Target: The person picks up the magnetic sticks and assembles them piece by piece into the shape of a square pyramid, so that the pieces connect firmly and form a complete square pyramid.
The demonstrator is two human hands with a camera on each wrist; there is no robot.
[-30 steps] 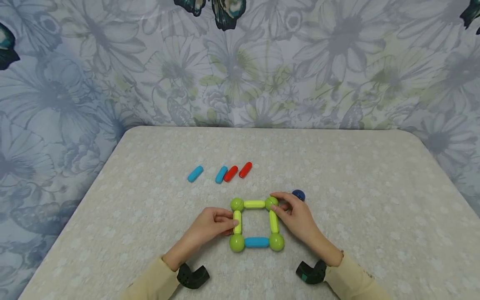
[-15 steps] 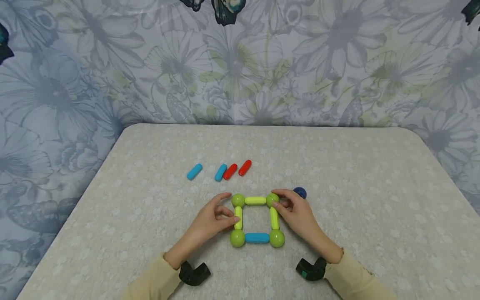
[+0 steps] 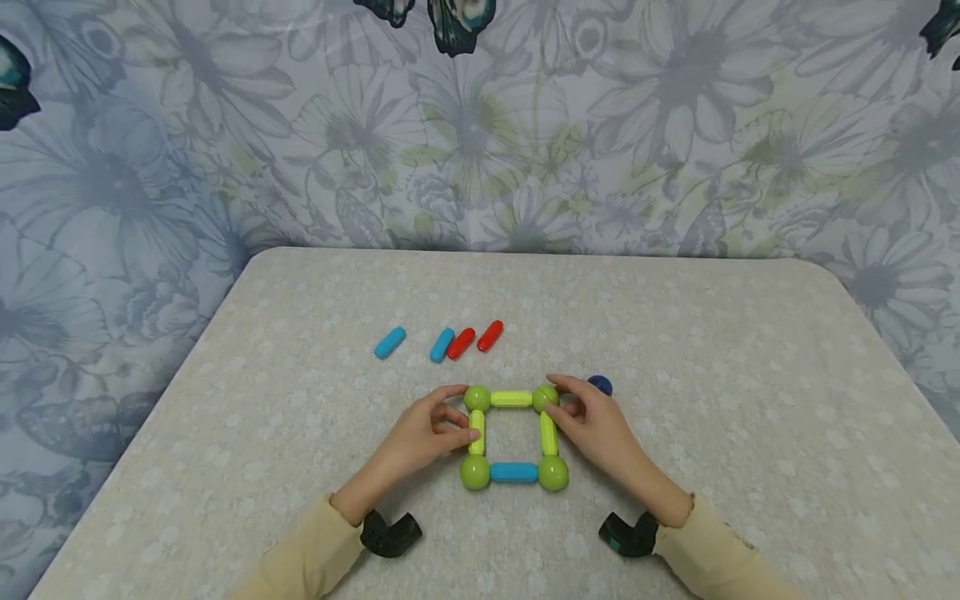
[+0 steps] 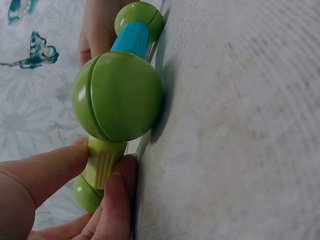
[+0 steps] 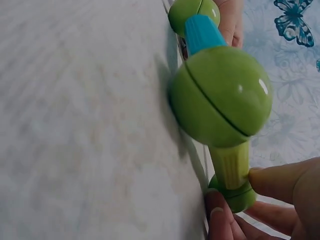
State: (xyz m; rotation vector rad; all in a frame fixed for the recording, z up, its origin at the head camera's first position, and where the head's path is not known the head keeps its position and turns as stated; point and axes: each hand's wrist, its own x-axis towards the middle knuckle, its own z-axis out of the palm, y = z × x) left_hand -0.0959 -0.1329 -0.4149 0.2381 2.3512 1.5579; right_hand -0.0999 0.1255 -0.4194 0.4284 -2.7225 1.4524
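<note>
Four-sided and lying flat on the table, a frame of toy rods and balls sits between my hands in the head view. Green balls [image 3: 475,472] form its corners. Yellow-green rods [image 3: 512,399] make three sides, and a blue rod [image 3: 513,472] makes the near one. My left hand [image 3: 417,429] pinches the left yellow-green rod [image 4: 104,162] between thumb and fingers, its index finger reaching to the far left ball [image 3: 477,397]. With thumb and index finger, my right hand [image 3: 596,423] holds the far right ball [image 3: 545,397], the thumb by the rod's end [image 5: 232,165].
Beyond the frame, two loose blue rods [image 3: 390,342] and two red rods [image 3: 491,336] lie on the table [image 3: 675,333]. A dark blue ball [image 3: 601,384] rests just behind my right hand. A floral cloth [image 3: 480,150] hangs behind the table.
My left index finger lifted away from the left rod and now reaches the far left ball. The frame has shifted slightly away from me. My right hand keeps its hold.
</note>
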